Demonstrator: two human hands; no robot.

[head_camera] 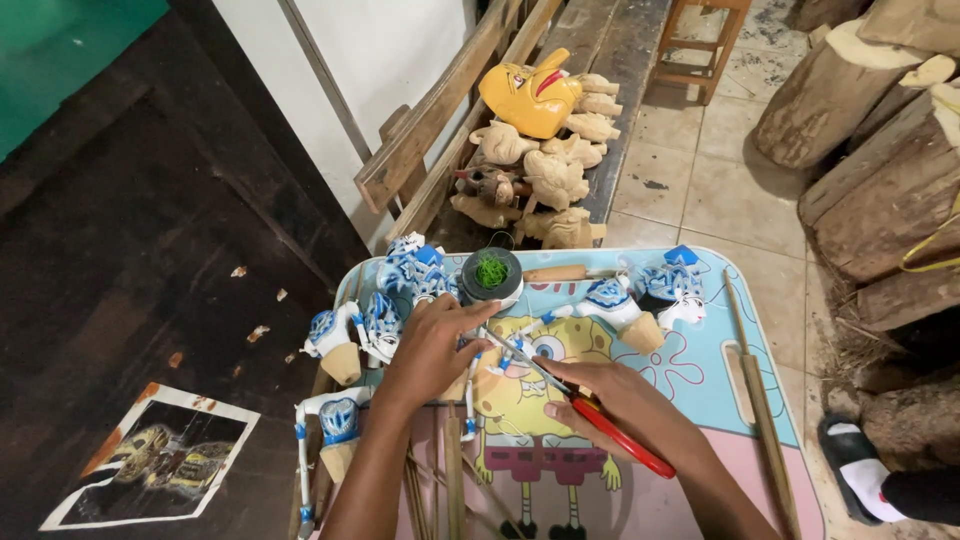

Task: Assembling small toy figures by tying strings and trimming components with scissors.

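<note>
My left hand [432, 345] presses down on a white-and-blue puppet piece [470, 375] at the middle of the small cartoon-printed table [720, 350], fingers curled over it. My right hand [610, 400] is clenched around red-handled pliers [590, 405], whose tip meets the piece just right of my left fingertips. Far of my hands, a round dark spool [491, 275] holds green wire. More painted puppets [410, 270] crowd the left edge; the near right pink corner lies open. Unpainted wooden heads [550, 175] sit beyond.
</note>
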